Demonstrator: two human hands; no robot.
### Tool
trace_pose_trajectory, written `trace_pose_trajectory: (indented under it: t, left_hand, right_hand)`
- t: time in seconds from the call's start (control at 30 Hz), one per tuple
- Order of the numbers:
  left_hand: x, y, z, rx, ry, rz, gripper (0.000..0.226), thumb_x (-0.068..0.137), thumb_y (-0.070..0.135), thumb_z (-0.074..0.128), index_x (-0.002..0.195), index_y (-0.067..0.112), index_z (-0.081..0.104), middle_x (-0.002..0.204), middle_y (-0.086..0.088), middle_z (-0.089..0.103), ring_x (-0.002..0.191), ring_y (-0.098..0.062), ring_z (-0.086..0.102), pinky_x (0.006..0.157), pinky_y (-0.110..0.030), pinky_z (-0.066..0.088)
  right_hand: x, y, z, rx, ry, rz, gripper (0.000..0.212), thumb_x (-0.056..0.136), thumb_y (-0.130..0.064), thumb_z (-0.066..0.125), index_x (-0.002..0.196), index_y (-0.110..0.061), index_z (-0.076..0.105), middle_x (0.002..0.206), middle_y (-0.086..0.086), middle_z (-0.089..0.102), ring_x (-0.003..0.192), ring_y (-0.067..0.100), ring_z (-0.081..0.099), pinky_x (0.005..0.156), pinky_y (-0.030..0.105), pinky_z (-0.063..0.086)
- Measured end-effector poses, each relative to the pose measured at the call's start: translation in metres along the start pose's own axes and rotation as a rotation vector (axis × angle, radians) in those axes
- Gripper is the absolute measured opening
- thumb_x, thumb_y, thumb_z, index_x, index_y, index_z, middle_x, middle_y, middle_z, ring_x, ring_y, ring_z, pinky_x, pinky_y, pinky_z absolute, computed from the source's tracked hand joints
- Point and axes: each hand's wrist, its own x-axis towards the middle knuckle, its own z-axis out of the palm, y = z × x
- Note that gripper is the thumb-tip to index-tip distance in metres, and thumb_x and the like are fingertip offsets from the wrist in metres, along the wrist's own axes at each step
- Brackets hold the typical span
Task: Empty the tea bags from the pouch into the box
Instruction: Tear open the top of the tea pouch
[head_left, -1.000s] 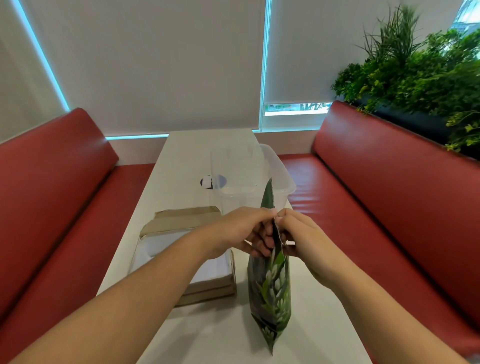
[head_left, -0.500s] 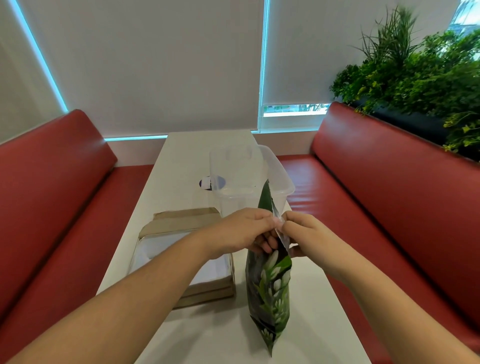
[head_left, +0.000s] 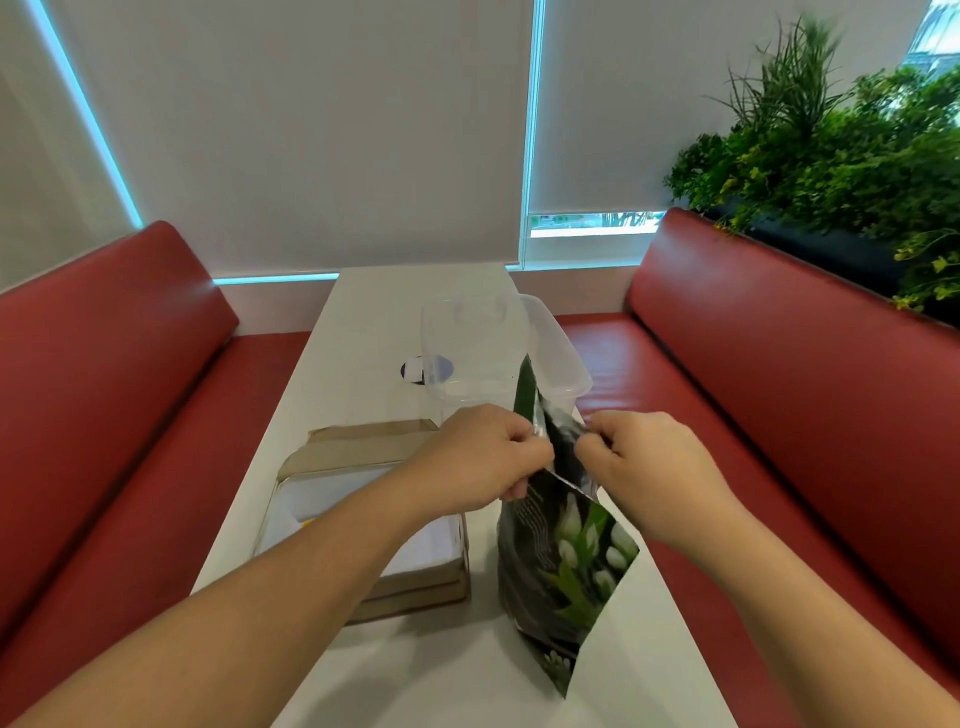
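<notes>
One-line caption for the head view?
Left hand and right hand pull open the pouch beside the cardboard box.

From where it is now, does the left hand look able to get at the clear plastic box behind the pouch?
Probably yes. The left hand is pinching the pouch top, and the clear plastic box stands open just beyond it on the table with nothing between; it would have to let go of the pouch first.

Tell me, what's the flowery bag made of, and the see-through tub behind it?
The pouch looks like glossy printed plastic film, perhaps foil-lined: it creases sharply and shines. The tub looks like clear, smooth, stiff plastic: the table shows through its walls.
</notes>
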Motion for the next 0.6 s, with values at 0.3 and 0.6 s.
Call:
trace_pose_trajectory:
  t: [0.3, 0.6]
  left_hand:
    - [0.005, -0.018, -0.049, 0.019, -0.129, -0.276, 0.031, 0.088, 0.02, 0.047, 0.059, 0.011, 0.055, 0.048, 0.001, 0.056, 0.049, -0.012, 0.052, 0.054, -0.021, 0.047]
    - [0.03, -0.014, -0.047, 0.587, 0.098, -0.134, 0.029, 0.084, 0.041, 0.051, 0.067, 0.019, 0.061, 0.063, 0.0, 0.062, 0.062, -0.018, 0.059, 0.065, -0.034, 0.051]
  right_hand:
    - [0.009, 0.046, -0.023, 0.076, 0.035, 0.133, 0.029, 0.082, -0.021, 0.047, 0.056, -0.007, 0.043, 0.053, 0.012, 0.057, 0.061, 0.035, 0.058, 0.059, 0.04, 0.047]
    - [0.014, 0.039, -0.031, -0.067, -0.025, 0.003, 0.032, 0.087, -0.023, 0.048, 0.057, -0.012, 0.04, 0.051, 0.003, 0.043, 0.055, 0.029, 0.043, 0.049, 0.036, 0.03]
